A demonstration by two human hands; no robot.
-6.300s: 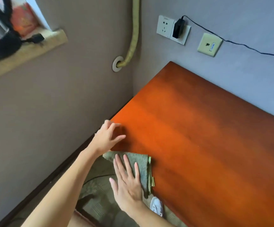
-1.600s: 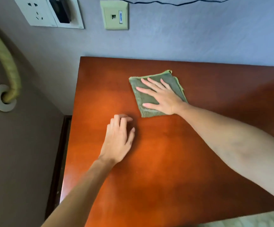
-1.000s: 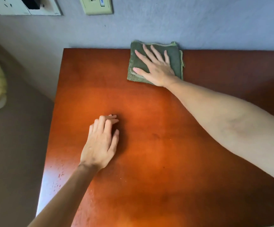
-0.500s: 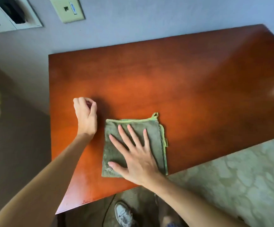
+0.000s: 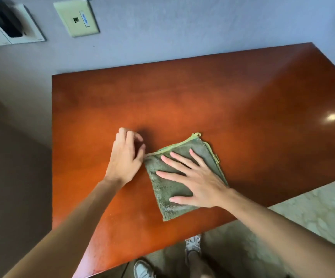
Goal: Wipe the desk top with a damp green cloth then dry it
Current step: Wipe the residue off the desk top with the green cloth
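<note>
Green cloth (image 5: 184, 177) looks soft, light and folded; I press it on the bench (image 5: 242, 101) under my flat, released right hand (image 5: 198, 181), left hand (image 5: 125, 157) loosely curled, grasping nothing.

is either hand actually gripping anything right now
No. The right hand presses flat on the folded green terry cloth; the left hand rests on the desk, empty.
</note>
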